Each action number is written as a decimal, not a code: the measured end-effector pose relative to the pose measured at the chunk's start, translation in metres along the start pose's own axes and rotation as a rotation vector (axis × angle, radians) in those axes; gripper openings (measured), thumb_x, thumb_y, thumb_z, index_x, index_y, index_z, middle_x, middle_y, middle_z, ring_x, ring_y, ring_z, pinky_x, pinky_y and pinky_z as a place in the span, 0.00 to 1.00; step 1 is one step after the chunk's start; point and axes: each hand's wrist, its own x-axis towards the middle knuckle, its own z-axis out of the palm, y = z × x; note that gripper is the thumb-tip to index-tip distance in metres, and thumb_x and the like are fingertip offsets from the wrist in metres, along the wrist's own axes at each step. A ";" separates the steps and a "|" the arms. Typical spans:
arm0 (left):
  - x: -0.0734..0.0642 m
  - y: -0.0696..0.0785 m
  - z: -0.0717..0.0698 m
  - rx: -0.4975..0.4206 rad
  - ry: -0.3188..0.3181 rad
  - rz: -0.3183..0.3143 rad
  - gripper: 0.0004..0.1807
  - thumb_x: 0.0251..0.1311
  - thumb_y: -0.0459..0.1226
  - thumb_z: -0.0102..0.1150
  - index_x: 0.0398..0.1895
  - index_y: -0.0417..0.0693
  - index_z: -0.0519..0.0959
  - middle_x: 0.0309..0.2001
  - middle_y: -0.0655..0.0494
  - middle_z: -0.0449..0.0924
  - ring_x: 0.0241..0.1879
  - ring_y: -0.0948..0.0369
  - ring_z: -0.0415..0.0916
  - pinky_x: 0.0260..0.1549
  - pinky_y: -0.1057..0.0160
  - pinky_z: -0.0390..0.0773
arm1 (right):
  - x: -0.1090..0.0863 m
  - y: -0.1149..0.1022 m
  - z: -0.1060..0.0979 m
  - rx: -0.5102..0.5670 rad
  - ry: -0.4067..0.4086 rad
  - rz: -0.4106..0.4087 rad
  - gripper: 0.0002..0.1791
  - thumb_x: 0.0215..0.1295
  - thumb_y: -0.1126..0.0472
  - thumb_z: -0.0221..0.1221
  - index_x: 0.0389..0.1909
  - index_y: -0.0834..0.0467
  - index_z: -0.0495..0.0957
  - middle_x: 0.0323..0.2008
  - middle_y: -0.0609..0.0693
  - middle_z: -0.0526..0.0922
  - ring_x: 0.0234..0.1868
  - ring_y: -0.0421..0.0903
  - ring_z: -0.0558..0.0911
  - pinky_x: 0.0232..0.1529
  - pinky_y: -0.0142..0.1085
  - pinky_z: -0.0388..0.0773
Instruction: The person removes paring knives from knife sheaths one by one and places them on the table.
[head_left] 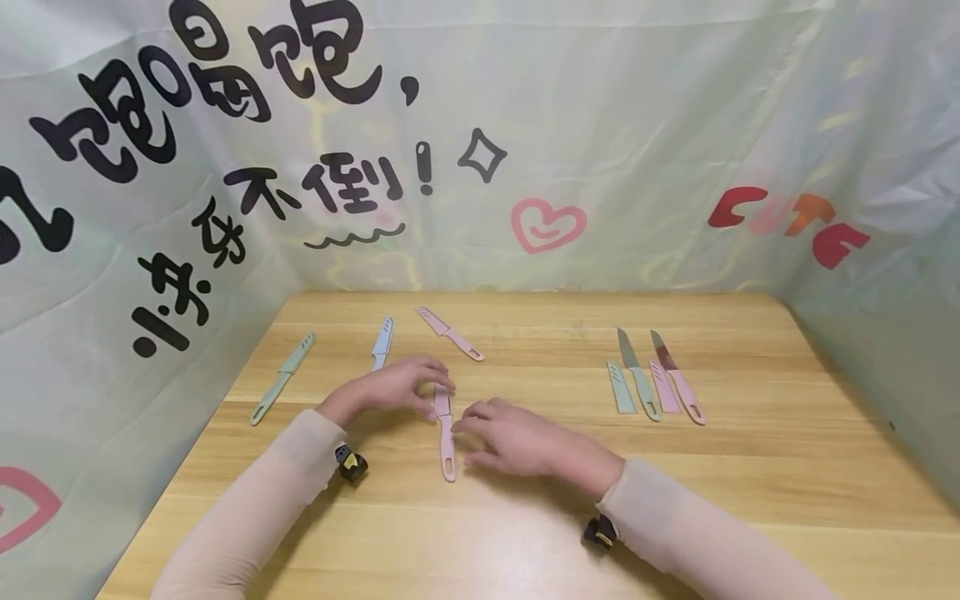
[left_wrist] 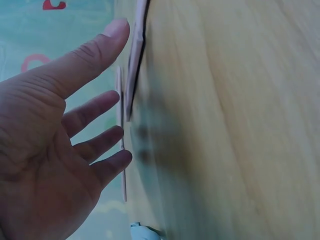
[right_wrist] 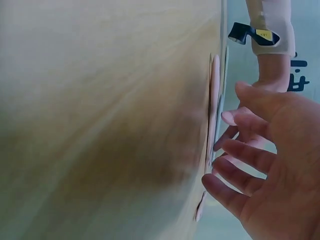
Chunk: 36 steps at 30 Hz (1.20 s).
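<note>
A pink paring knife in its pink sheath lies on the wooden table between the two hands, handle toward the person. Over its sheath end hovers the left hand, fingers loosely bent; the left wrist view shows thumb and fingers spread beside the knife, without a grip. Close to the handle's right side is the right hand, its relaxed fingers around nothing; whether a fingertip touches the handle I cannot tell. In the right wrist view the same pink knife lies beyond the fingertips.
Behind the left hand lie a blue sheathed knife, partly hidden, and another pink sheathed knife. A green sheathed knife is farther left. At right, bare green and pink knives lie beside their sheaths. Printed cloth encloses the table.
</note>
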 end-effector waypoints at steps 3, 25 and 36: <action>-0.001 -0.002 0.001 0.006 -0.007 0.003 0.29 0.52 0.47 0.72 0.58 0.50 0.79 0.65 0.44 0.69 0.65 0.47 0.63 0.68 0.44 0.61 | 0.002 -0.003 0.002 -0.019 -0.021 -0.032 0.27 0.69 0.41 0.56 0.65 0.47 0.72 0.62 0.52 0.73 0.61 0.50 0.72 0.64 0.43 0.72; 0.003 0.001 0.001 0.047 0.023 -0.042 0.24 0.50 0.45 0.74 0.51 0.48 0.81 0.58 0.51 0.75 0.62 0.52 0.68 0.68 0.50 0.63 | 0.016 -0.013 0.003 -0.037 0.019 0.080 0.16 0.66 0.42 0.60 0.35 0.51 0.76 0.27 0.40 0.69 0.28 0.38 0.69 0.30 0.30 0.73; 0.003 -0.001 0.004 0.086 0.039 -0.034 0.24 0.50 0.49 0.73 0.50 0.50 0.82 0.56 0.53 0.76 0.59 0.53 0.70 0.65 0.50 0.66 | 0.025 -0.020 0.006 -0.074 0.018 0.233 0.19 0.61 0.41 0.64 0.28 0.52 0.75 0.25 0.42 0.69 0.26 0.41 0.70 0.25 0.32 0.73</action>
